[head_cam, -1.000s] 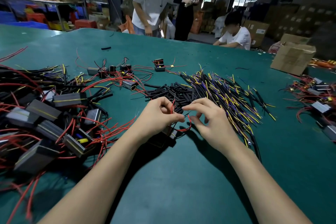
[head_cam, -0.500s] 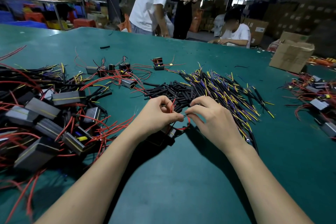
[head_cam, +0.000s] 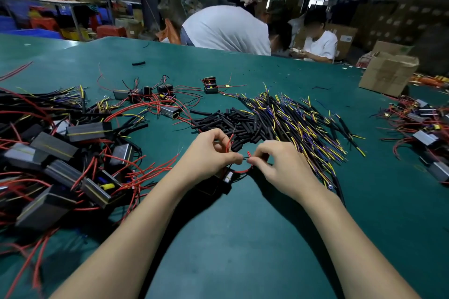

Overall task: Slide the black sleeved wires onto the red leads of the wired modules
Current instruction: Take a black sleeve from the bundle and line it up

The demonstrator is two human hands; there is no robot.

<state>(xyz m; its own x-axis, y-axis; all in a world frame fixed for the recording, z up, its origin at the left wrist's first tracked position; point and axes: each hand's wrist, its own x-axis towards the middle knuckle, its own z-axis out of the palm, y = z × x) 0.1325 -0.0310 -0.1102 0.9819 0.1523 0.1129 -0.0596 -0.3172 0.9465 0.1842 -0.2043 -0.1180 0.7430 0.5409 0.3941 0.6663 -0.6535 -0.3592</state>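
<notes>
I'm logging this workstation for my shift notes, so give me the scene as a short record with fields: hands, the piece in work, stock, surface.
left hand: left hand pinches a thin red lead
right hand: right hand pinches a thin black sleeved wire, grip at its tip
piece in work: small black wired module on the table under the left hand
stock, centre: heap of short black sleeve tubes; fan of black wires with yellow and purple ends
stock, left: pile of grey box modules with red leads
surface: green table mat
</notes>
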